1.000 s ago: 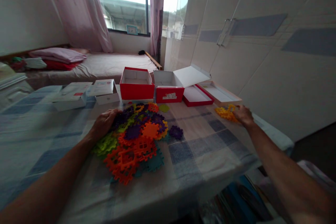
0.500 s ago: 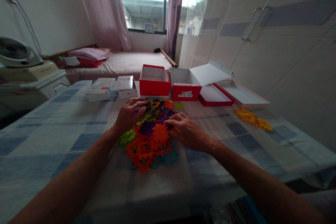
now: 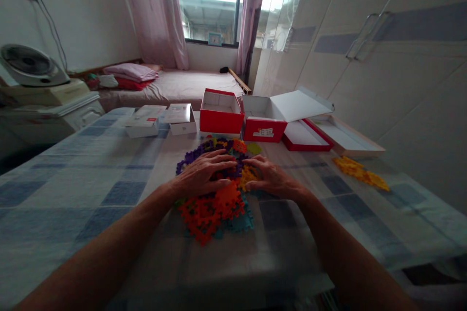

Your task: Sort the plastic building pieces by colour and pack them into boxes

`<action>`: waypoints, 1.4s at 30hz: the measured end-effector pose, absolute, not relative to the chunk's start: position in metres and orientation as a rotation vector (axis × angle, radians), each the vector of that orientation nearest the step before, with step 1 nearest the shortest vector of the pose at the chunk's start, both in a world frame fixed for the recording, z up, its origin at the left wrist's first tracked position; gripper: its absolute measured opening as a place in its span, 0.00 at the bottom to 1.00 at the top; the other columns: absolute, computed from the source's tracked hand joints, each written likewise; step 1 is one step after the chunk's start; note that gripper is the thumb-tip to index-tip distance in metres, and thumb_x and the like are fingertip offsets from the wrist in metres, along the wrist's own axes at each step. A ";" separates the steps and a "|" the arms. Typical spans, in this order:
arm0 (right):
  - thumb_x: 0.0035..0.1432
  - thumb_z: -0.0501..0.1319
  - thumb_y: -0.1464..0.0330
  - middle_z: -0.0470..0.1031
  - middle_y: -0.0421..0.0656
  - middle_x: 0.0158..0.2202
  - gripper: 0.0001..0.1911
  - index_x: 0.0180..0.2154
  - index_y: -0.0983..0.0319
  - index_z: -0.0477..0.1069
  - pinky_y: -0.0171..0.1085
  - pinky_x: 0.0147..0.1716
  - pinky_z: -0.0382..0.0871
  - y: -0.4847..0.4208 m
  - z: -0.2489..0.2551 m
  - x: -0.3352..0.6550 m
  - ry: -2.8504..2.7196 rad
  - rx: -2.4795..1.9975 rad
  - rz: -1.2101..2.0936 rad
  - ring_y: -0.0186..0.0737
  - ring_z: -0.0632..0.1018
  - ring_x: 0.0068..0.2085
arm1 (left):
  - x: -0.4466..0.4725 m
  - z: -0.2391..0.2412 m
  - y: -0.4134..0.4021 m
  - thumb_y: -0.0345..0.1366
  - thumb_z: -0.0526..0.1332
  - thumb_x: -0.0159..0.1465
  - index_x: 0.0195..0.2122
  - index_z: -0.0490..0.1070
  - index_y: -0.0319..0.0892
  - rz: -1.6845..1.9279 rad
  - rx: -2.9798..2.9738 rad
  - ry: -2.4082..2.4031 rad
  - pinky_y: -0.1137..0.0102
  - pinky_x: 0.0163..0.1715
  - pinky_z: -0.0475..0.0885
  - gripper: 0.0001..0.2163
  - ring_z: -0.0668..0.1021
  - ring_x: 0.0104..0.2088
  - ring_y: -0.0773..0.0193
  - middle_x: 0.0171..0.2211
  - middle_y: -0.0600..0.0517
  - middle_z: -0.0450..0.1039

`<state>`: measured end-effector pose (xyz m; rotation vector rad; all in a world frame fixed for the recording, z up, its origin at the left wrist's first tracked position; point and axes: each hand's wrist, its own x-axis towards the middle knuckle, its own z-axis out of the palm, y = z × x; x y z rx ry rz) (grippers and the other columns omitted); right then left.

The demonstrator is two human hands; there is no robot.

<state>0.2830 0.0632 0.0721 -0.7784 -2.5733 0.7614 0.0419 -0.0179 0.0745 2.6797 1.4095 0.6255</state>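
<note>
A pile of toothed, interlocking plastic pieces lies in front of me, with orange pieces point(image 3: 202, 218) nearest, teal pieces point(image 3: 245, 218) under them and purple pieces point(image 3: 190, 156) farther back. My left hand point(image 3: 204, 173) rests over the middle of the pile, palm down, with its fingers stretched out and apart; it covers the pieces below. At the pile's right side, my right hand point(image 3: 272, 177) has thumb and fingers bent around a yellow interlocking piece point(image 3: 248, 177). Part of that piece is hidden by the fingers.
Behind the pile stand two open red boxes point(image 3: 221, 121), point(image 3: 264, 131) and two white boxes point(image 3: 142, 129), point(image 3: 182, 126). A red lid point(image 3: 308, 146) and a pale tray point(image 3: 359, 150) lie at the right. More yellow pieces point(image 3: 359, 172) lie apart on the checked tablecloth point(image 3: 124, 194).
My left hand has moved right from the pile's left edge onto its middle. My right hand has shifted slightly right, and more of the yellow piece shows by its fingers. The view has turned slightly left.
</note>
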 end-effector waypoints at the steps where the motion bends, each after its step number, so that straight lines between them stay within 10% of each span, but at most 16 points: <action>1: 0.48 0.64 0.61 0.67 0.46 0.47 0.28 0.53 0.59 0.66 0.41 0.46 0.65 0.064 0.070 0.282 -2.574 -0.791 0.772 0.40 0.71 0.45 | 0.041 0.075 -0.018 0.46 0.54 0.62 0.58 0.61 0.49 0.626 2.661 1.415 0.54 0.58 0.57 0.23 0.58 0.61 0.52 0.57 0.50 0.63; 10: 0.55 0.57 0.63 0.75 0.42 0.33 0.11 0.37 0.63 0.72 0.35 0.35 0.66 0.082 0.075 0.296 -2.282 -0.950 0.879 0.37 0.74 0.34 | 0.029 0.070 -0.014 0.46 0.54 0.62 0.54 0.66 0.47 0.708 2.512 1.534 0.59 0.54 0.63 0.20 0.65 0.57 0.55 0.53 0.48 0.69; 18: 0.51 0.61 0.67 0.70 0.45 0.41 0.06 0.33 0.62 0.71 0.38 0.44 0.63 0.065 0.069 0.282 -2.513 -0.693 0.860 0.38 0.70 0.42 | 0.031 0.071 -0.015 0.46 0.54 0.62 0.53 0.68 0.46 0.763 2.473 1.536 0.60 0.54 0.64 0.20 0.68 0.54 0.55 0.51 0.47 0.70; 42: 0.48 0.59 0.62 0.68 0.38 0.32 0.15 0.37 0.60 0.59 0.35 0.29 0.69 0.079 0.077 0.294 -1.683 -0.988 1.339 0.33 0.72 0.30 | 0.030 0.070 -0.014 0.48 0.52 0.63 0.54 0.67 0.46 0.691 2.479 1.571 0.60 0.55 0.63 0.21 0.66 0.56 0.55 0.53 0.48 0.68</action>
